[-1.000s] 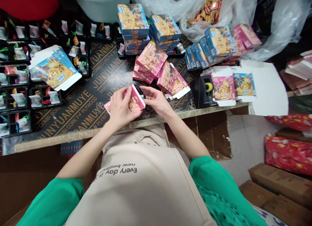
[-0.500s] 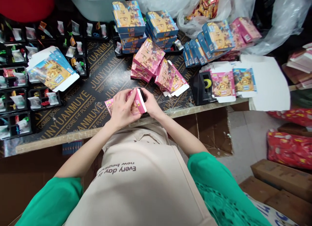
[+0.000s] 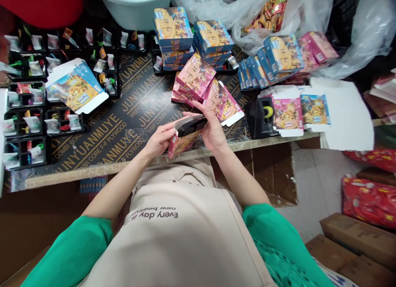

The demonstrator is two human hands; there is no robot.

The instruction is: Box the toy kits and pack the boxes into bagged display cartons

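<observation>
Two hands on one pink box [image 3: 182, 146], and it's just been flipped: half a second ago it's lying over with the left hand [image 3: 162, 139] on top, now it's tipped up with its open mouth showing and something black, looks like a tray [image 3: 192, 125], inside. So I'd call it filled but not closed, judging by that gaping side. It's at the front edge of the worktop [image 3: 151, 103]; can't tell if it touches. Left fingers are pinching its left end. Right hand [image 3: 214, 128] has fingers stretched along the other end, but I can't tell if they're really gripping.

Headcount: two stacks of blue boxes [image 3: 173, 27] at the back, one pink pile [image 3: 198, 74] in front of them (lower ones too hidden to count), one tape dispenser [image 3: 262, 124], two flat carton piles beside it, one pink [image 3: 287, 111] and one blue [image 3: 314, 107]. Roughly a dozen loaded trays [image 3: 43, 154] on the left, overlapping, so don't hold me to it
</observation>
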